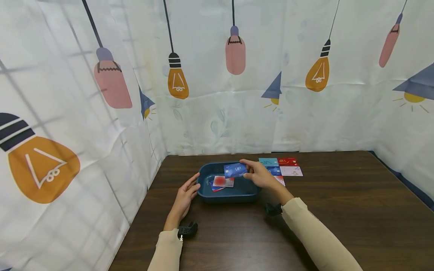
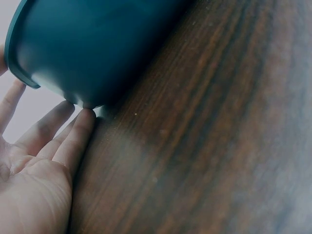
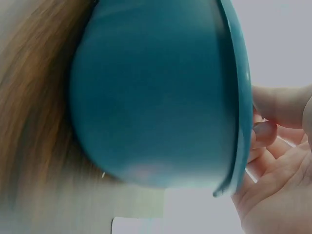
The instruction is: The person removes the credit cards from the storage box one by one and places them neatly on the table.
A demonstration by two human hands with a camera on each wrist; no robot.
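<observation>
A dark blue-green plastic basin [image 1: 228, 199] stands on the wooden table. My left hand [image 1: 184, 195] touches its left end with fairly straight fingers; in the left wrist view the fingertips [image 2: 85, 117] meet the basin's outer wall. Above the basin my right hand [image 1: 260, 175] pinches a blue VIP card [image 1: 235, 170] by its right end. Inside lies a white card with a red patch [image 1: 223, 181], partly over a blue card [image 1: 213, 186] and something red-edged. In the right wrist view the basin wall [image 3: 156, 97] hides the held card and part of the hand.
Right of the basin, cards lie in rows on the table: a teal card [image 1: 268, 162], a red card [image 1: 287, 162], a blue card [image 1: 274, 171], a pale card [image 1: 291, 171] and one partly behind my right hand. Patterned curtains [image 1: 217, 124] border the table.
</observation>
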